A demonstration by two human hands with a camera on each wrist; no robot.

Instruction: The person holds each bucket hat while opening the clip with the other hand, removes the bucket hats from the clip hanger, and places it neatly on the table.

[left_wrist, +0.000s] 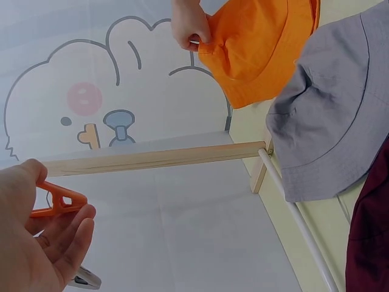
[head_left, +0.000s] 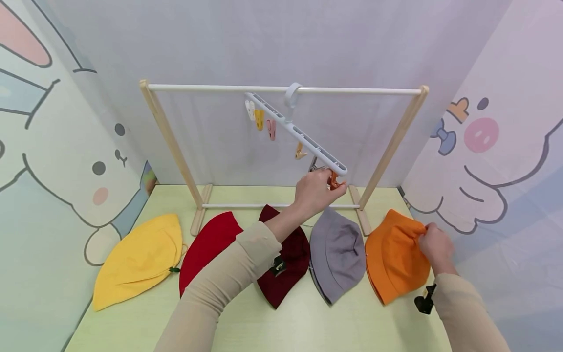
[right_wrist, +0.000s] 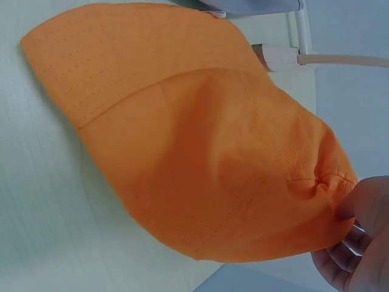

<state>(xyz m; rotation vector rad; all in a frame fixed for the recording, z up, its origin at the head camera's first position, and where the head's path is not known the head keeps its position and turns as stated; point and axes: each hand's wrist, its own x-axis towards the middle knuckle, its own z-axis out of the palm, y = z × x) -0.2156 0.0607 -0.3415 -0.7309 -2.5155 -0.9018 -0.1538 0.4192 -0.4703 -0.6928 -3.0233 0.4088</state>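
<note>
Four more hats sit in a row on the pale green table (head_left: 308,322): yellow hat (head_left: 138,259) far left, red hat (head_left: 208,247) next, dark red hat (head_left: 288,266) partly overlapping it, grey hat (head_left: 338,254) beside that. Behind them there's a wooden rack (head_left: 169,139) with a white bar (head_left: 220,88). White (head_left: 249,109), yellow (head_left: 259,119) and pink (head_left: 271,129) clips dangle up there. Cartoon animal walls (head_left: 53,161) on both sides.
</note>
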